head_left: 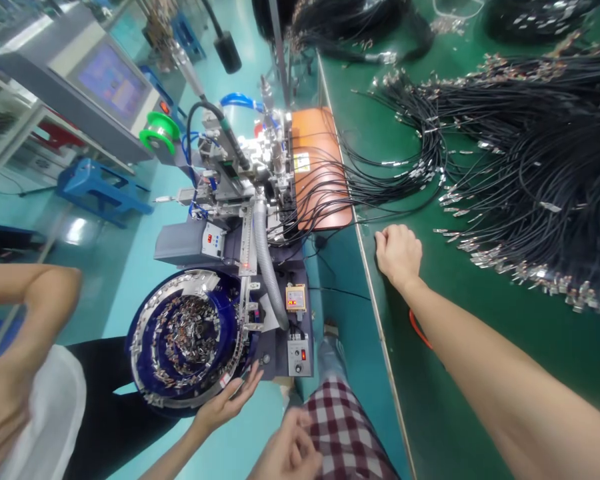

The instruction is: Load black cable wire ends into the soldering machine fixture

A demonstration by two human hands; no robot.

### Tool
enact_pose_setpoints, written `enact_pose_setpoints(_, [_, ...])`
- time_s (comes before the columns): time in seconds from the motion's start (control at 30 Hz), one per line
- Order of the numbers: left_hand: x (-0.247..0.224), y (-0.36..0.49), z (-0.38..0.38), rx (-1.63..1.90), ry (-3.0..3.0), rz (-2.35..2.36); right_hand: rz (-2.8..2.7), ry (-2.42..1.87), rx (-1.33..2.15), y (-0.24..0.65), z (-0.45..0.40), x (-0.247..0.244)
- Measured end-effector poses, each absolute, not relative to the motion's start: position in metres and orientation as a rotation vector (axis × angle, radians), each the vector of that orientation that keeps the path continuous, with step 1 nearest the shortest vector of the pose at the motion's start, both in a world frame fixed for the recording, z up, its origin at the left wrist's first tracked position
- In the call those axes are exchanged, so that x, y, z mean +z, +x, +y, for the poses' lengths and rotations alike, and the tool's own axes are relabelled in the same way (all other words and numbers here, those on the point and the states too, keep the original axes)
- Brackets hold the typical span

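At the bottom centre, in front of a plaid garment, is my left hand, blurred, its fingers loosely bent and apart with no object visible in them. My right hand rests as a closed fist on the green table, near its left edge. No object shows in that fist. Thin black cables with metal ends lie just above it, running across an orange cover into the machine. A blue bowl feeder full of small metal parts stands left of my hands.
Another person's open hand is beside the bowl's lower right rim. Farther left is a person's bent arm. A large pile of black cables covers the table's right side. A screen and a blue stool are at upper left.
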State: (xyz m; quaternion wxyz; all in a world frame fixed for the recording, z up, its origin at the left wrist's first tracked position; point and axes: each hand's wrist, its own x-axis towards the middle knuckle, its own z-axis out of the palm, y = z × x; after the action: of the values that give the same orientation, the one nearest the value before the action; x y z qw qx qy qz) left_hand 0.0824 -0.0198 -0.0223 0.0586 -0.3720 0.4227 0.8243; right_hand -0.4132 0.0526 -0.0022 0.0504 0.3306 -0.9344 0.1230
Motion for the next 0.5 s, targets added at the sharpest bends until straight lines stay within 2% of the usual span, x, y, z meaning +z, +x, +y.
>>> enact_pose_setpoints(0.3, [-0.034, 0.088, -0.018, 2.498, -1.19, 1.251, -2.84, 1.006, 0.358, -0.414, 0.053, -0.004])
enact_pose_setpoints(0.5, [-0.017, 0.079, -0.016, 2.487, -1.199, 1.207, -2.85, 1.0, 0.372, -0.413, 0.053, -0.004])
